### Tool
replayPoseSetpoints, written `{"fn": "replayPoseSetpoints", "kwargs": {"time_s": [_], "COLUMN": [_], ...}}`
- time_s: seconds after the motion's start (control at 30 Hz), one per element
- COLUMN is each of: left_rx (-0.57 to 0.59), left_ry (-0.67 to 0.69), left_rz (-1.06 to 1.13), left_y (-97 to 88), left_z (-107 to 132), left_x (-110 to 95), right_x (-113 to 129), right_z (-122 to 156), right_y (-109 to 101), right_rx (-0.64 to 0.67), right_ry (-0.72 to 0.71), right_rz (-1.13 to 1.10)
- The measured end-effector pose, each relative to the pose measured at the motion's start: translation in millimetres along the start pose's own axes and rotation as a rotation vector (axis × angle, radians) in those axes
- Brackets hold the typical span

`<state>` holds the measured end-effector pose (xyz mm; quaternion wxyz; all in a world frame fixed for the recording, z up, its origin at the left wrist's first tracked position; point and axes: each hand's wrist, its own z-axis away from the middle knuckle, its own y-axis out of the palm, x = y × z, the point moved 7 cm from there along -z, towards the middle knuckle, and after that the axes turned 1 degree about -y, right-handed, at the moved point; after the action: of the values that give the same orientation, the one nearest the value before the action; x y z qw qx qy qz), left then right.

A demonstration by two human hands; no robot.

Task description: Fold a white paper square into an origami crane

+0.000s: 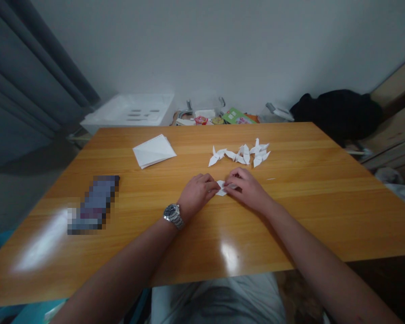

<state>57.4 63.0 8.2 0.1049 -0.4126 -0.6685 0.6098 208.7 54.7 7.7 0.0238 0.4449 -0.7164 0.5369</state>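
A small piece of folded white paper lies between my two hands at the middle of the wooden table. My left hand, with a metal watch at its wrist, pinches the paper's left side between thumb and fingers. On the right side, my right hand grips the same paper, its fingers bent and partly covering it. Just beyond my hands stand several folded white paper cranes in a loose row. The exact folds under my fingertips are hidden.
A stack of white paper sheets lies at the back left. A pixelated phone-like object is on the table's left side. Behind the far edge are a white plastic tray, a green booklet and a black cloth item.
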Motion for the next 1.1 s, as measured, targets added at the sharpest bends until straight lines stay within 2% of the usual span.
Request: {"fn": "replayPoseSetpoints", "kwargs": {"time_s": [0.1,0.23,0.47,0.83,1.1], "left_rx": [-0.001,0.016,0.033,0.016,-0.034], "left_ry": [0.001,0.006,0.065,0.044,-0.019], "left_rz": [0.03,0.054,0.068,0.107,0.16], "left_y": [0.9,3.6,3.5,2.0,0.3], "left_z": [-0.8,-1.1,3.1,2.1,0.1], "left_x": [0.0,-0.2,-2.7,-2.3,-1.3], "right_x": [4.4,2.8,5.8,7.4,3.7], "right_z": [1.8,2.7,3.5,1.9,0.6], "right_y": [0.0,-0.7,5.8,5.6,6.7], "right_rx": [0.095,0.096,0.149,0.152,0.131], "right_ry": [-0.067,-0.083,-0.06,-0.045,0.045], "right_rz": [0.0,0.026,-0.086,-0.108,-0.166]}}
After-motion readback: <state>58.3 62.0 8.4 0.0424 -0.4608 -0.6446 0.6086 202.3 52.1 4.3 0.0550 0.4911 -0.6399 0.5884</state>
